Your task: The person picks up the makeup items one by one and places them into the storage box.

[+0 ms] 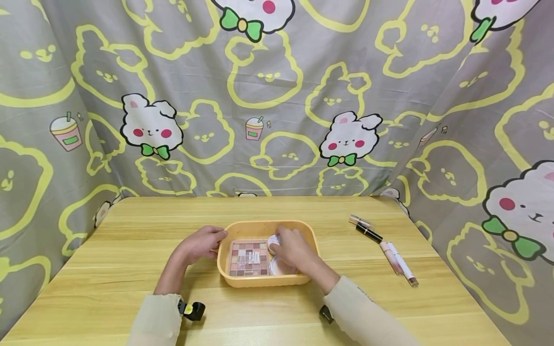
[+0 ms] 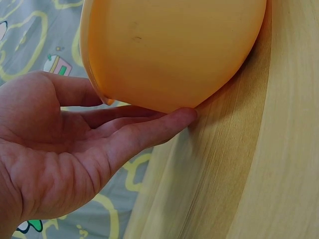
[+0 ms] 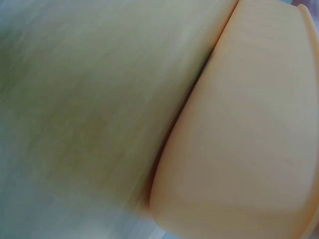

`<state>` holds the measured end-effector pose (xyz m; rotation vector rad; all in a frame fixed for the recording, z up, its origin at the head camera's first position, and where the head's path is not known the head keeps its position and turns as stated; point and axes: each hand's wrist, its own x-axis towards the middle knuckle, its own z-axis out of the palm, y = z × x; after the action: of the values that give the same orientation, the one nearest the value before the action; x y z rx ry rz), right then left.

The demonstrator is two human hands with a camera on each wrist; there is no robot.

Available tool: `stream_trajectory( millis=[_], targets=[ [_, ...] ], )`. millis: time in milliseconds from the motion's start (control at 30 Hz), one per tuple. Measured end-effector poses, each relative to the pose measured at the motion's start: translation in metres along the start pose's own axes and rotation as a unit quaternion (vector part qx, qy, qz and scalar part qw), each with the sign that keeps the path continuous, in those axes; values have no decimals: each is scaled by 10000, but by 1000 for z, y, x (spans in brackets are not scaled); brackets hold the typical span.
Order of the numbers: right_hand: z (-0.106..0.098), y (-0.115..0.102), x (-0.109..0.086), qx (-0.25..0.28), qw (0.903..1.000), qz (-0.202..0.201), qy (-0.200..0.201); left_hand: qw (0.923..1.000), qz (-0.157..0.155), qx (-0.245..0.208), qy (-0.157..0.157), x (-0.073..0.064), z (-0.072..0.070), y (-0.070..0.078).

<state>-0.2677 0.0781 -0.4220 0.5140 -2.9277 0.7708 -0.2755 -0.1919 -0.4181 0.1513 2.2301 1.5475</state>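
Note:
An orange-yellow plastic basket stands on the wooden table. Inside it, an eyeshadow palette with lettering on its cover lies at the left. My left hand holds the basket's left end; the left wrist view shows that hand with its fingers at the rim and against the outer wall. Reaching into the basket's right part, my right hand pinches a small round white case. A larger round compact lies below that hand, partly covered. The right wrist view shows only the basket's outer wall, no hand.
To the right on the table lie a short tube with a clear part, a black tube, a pink tube and a white pen-like stick. A patterned grey curtain hangs behind and at both sides.

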Motion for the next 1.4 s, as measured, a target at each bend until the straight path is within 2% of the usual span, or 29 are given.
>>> stream_trajectory(
  millis=[333,933,1400],
  targets=[
    [1,1,0,-16,10000,37,-20,10000,27,45,-24,1,0,-1],
    [0,2,1,-158,9999,-38,-59,9998,-112,84,112,2,1,0],
    [-3,-1,0,-265,9991,180,-260,9999,-79,111,89,1,1,-1]
  ],
)
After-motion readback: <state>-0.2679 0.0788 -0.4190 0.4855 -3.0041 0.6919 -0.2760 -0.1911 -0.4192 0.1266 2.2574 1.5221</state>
